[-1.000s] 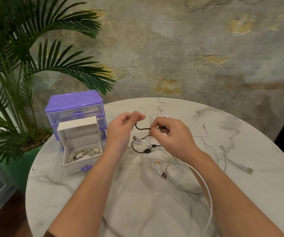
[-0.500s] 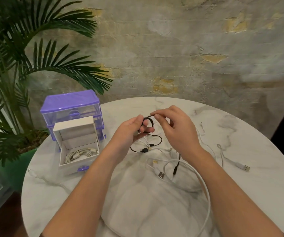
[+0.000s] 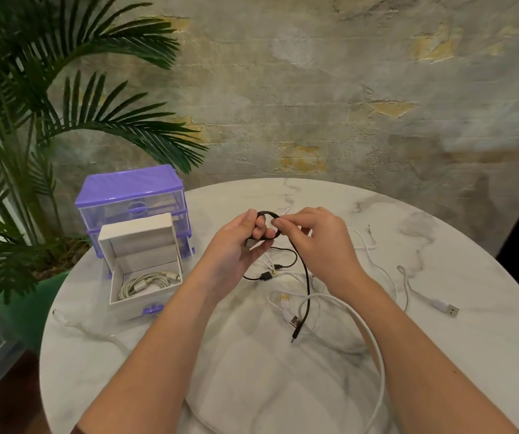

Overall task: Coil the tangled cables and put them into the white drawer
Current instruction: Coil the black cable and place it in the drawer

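My left hand (image 3: 236,245) grips a small coil of black cable (image 3: 306,286) above the table's middle. My right hand (image 3: 320,242) pinches the same cable at the coil's right side; its loose end hangs down to a plug near the table. A thinner black cable (image 3: 286,264) and several white cables (image 3: 374,346) lie tangled on the marble under my hands. The white drawer (image 3: 140,242) stands pulled out at the left, with a coiled white cable (image 3: 145,283) inside it.
A purple drawer unit (image 3: 129,195) stands behind the white drawer. A palm plant (image 3: 32,120) in a green pot stands off the table's left edge. One white cable with a USB plug (image 3: 449,308) lies at the right. The round marble table (image 3: 251,386) ends close behind.
The hands have come together and wound the black cable into a small loop. The cable's free end has lifted off the table and now hangs from the coil.
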Tool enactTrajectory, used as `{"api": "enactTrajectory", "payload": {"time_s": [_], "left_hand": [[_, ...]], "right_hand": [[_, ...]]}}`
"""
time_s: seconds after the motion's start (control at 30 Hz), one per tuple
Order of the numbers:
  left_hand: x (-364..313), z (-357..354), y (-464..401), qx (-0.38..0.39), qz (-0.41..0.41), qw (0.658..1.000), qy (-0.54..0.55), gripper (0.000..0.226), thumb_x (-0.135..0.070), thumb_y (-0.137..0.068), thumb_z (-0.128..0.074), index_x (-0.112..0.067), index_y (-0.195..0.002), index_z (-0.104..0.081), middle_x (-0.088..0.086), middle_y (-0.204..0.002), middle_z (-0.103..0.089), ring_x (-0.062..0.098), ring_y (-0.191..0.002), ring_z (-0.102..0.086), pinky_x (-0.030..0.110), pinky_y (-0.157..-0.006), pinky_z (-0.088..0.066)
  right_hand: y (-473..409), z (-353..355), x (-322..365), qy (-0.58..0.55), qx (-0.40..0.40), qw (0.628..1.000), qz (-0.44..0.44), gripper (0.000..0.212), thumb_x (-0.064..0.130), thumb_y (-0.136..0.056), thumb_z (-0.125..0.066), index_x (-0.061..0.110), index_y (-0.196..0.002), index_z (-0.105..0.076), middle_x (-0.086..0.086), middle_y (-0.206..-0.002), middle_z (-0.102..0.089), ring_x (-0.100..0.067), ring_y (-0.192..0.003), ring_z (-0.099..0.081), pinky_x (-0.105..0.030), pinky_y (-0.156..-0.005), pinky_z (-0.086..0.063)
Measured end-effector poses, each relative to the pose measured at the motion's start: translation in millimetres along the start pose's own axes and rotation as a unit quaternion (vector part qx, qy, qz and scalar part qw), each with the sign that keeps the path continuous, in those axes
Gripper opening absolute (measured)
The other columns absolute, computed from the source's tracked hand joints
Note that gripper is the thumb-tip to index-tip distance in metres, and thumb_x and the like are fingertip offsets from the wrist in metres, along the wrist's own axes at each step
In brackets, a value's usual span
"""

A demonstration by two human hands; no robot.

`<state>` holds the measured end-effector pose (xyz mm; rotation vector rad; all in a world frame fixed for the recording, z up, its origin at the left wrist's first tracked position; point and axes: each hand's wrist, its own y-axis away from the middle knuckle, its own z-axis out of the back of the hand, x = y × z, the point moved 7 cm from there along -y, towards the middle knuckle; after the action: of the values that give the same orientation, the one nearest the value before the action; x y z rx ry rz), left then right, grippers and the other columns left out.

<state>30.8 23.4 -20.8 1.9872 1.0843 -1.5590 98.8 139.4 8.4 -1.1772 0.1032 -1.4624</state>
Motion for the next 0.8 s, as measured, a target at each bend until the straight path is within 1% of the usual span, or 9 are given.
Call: {"api": "enactTrajectory", "payload": {"time_s": [0.07, 0.17, 0.27, 0.37, 0.43, 0.5, 0.63, 0.73, 0.8], "left_hand": [[-2, 4, -1, -0.007, -0.017, 0.999, -0.033, 0.031, -0.026, -0.103, -0.039, -0.014, -0.079, -0.054, -0.006, -0.067, -0.051, 0.009, -0.080, -0.059, 0.031, -0.093, -0.047], [-4, 11, -3, -0.053, -0.046, 0.988, -0.139, 0.029, -0.026, -0.101, -0.044, -0.018, -0.086, -0.068, -0.006, -0.076, -0.061, 0.005, -0.079, -0.059, 0.020, -0.076, -0.051], [-7, 20, -4, -0.115, -0.078, 0.968, -0.208, 0.017, -0.023, -0.097, -0.055, -0.018, -0.091, -0.070, -0.003, -0.077, -0.064, 0.005, -0.073, -0.058, 0.019, -0.064, -0.051], [-10, 25, -3, -0.148, -0.095, 0.953, -0.247, 0.013, -0.026, -0.092, -0.062, -0.016, -0.088, -0.069, -0.001, -0.077, -0.066, 0.007, -0.072, -0.058, 0.025, -0.064, -0.054], [-12, 26, -2, -0.160, -0.106, 0.943, -0.272, 0.013, -0.030, -0.090, -0.064, -0.019, -0.084, -0.068, -0.004, -0.076, -0.065, 0.007, -0.070, -0.058, 0.028, -0.064, -0.056], [-14, 26, 0, -0.170, -0.107, 0.939, -0.280, 0.013, -0.031, -0.089, -0.066, -0.020, -0.082, -0.068, -0.005, -0.073, -0.063, 0.006, -0.065, -0.057, 0.025, -0.062, -0.056], [-9, 23, 1, -0.159, -0.057, 0.965, -0.199, 0.014, -0.027, -0.086, -0.070, -0.012, -0.087, -0.073, 0.002, -0.072, -0.066, 0.008, -0.059, -0.059, 0.019, -0.058, -0.052], [-7, 16, 1, -0.125, -0.044, 0.975, -0.179, 0.011, -0.020, -0.084, -0.073, -0.015, -0.094, -0.074, 0.005, -0.079, -0.069, 0.011, -0.067, -0.063, 0.021, -0.063, -0.055], [-8, 15, 2, -0.116, -0.052, 0.975, -0.184, 0.014, -0.016, -0.084, -0.073, -0.015, -0.097, -0.073, 0.002, -0.078, -0.068, 0.009, -0.064, -0.063, 0.021, -0.064, -0.057]], "right_hand": [[1, 2, 2, -0.003, -0.007, 1.000, -0.004, 0.013, 0.033, -0.090, -0.067, 0.027, -0.090, -0.079, 0.009, -0.081, -0.071, -0.015, -0.079, -0.056, -0.034, -0.077, -0.045], [2, 5, 0, 0.004, -0.003, 1.000, -0.028, 0.014, 0.031, -0.089, -0.068, 0.024, -0.090, -0.079, 0.007, -0.077, -0.072, -0.014, -0.078, -0.056, -0.031, -0.074, -0.045], [3, 5, -4, -0.008, 0.014, 0.998, -0.068, 0.014, 0.027, -0.089, -0.068, 0.020, -0.086, -0.080, 0.000, -0.071, -0.072, -0.014, -0.071, -0.059, -0.028, -0.070, -0.045], [4, 2, -4, -0.003, 0.028, 0.996, -0.081, 0.017, 0.026, -0.090, -0.067, 0.017, -0.082, -0.079, -0.004, -0.069, -0.071, -0.016, -0.066, -0.060, -0.027, -0.067, -0.045], [5, 2, -4, 0.017, 0.032, 0.997, -0.075, 0.018, 0.026, -0.090, -0.066, 0.016, -0.083, -0.079, -0.002, -0.070, -0.072, -0.017, -0.069, -0.062, -0.030, -0.070, -0.047], [5, 2, -2, 0.048, 0.035, 0.996, -0.064, 0.019, 0.027, -0.091, -0.064, 0.017, -0.086, -0.079, -0.001, -0.071, -0.072, -0.019, -0.073, -0.063, -0.033, -0.072, -0.048], [4, 2, -1, 0.111, 0.024, 0.992, -0.046, 0.020, 0.029, -0.092, -0.062, 0.019, -0.089, -0.079, 0.001, -0.074, -0.073, -0.019, -0.075, -0.062, -0.027, -0.063, -0.038], [4, 5, -6, 0.093, 0.011, 0.993, -0.074, 0.022, 0.028, -0.092, -0.062, 0.016, -0.088, -0.079, -0.002, -0.074, -0.074, -0.021, -0.074, -0.064, -0.032, -0.067, -0.047], [5, 7, -8, 0.060, 0.012, 0.993, -0.100, 0.020, 0.027, -0.092, -0.063, 0.016, -0.089, -0.079, -0.002, -0.076, -0.074, -0.019, -0.074, -0.065, -0.033, -0.071, -0.050]]}}
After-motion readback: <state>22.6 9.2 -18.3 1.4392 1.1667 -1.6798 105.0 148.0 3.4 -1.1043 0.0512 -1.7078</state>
